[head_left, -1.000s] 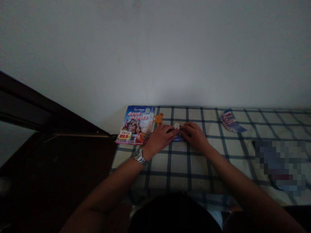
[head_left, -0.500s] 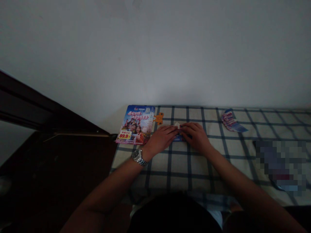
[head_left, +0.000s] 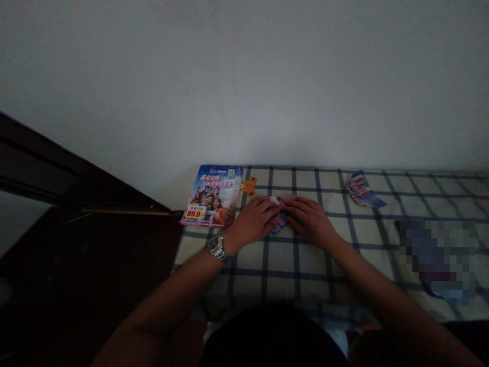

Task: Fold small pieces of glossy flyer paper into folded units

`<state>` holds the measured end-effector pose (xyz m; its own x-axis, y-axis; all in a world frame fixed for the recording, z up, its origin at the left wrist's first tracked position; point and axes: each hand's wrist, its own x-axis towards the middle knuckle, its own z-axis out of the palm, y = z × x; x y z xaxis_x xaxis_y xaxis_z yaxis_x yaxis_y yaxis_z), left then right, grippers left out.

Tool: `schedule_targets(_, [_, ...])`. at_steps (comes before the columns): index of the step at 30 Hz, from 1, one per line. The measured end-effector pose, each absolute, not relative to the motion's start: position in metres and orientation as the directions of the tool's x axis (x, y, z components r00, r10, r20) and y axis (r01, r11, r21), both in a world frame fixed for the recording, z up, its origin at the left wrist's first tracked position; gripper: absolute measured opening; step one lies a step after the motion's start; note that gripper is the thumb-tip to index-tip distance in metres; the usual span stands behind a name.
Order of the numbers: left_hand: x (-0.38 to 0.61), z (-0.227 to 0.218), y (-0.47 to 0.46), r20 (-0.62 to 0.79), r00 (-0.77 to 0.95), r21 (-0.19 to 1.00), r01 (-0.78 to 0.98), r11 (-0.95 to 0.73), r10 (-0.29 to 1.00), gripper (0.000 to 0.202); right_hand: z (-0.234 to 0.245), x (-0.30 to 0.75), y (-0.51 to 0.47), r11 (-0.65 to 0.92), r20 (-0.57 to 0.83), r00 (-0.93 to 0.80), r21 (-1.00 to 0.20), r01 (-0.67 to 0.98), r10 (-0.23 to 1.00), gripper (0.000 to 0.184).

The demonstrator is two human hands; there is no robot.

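Observation:
My left hand [head_left: 255, 220], with a metal watch on its wrist, and my right hand [head_left: 311, 219] meet over a small folded paper [head_left: 281, 216] with blue and pink print. It lies on a checked cloth [head_left: 290, 265]. Both hands press their fingertips together on the paper, which is mostly hidden beneath them.
A stack of colourful flyers [head_left: 213, 195] lies at the cloth's far left corner, with a small orange shape [head_left: 249, 186] beside it. Another folded paper piece [head_left: 361, 190] sits at the far right. A blurred patch covers the right side. Dark wooden furniture [head_left: 76, 239] stands to the left, a white wall behind.
The folded paper has been turned and flattened; its white point no longer sticks up. Both hands have shifted slightly toward me while staying on it.

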<state>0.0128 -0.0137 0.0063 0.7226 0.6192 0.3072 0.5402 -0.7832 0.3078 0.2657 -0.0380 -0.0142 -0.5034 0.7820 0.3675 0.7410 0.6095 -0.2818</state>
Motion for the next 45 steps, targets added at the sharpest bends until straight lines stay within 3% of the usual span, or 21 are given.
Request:
schedule_targets(13, [0.016, 0.007, -0.020, 0.266, 0.738, 0.307, 0.545, -0.780, 0.620, 0.043, -0.016, 0.283, -0.031, 0.630, 0.368, -0.528, -0.263, 0.731, 0.766, 0.036])
schedule_targets(21, [0.026, 0.001, -0.032, 0.287, 0.702, 0.276, 0.590, -0.758, 0.651, 0.043, -0.018, 0.278, -0.038, 0.628, 0.377, -0.511, -0.329, 0.706, 0.772, 0.033])
schedule_targets(28, [0.017, -0.003, -0.027, 0.276, 0.703, 0.349, 0.562, -0.750, 0.655, 0.040, -0.021, 0.278, -0.039, 0.633, 0.378, -0.514, -0.357, 0.687, 0.770, 0.035])
schedule_targets(45, [0.015, -0.003, -0.025, 0.268, 0.688, 0.385, 0.566, -0.729, 0.675, 0.038, -0.021, 0.278, -0.040, 0.634, 0.329, -0.545, -0.325, 0.702, 0.772, 0.037])
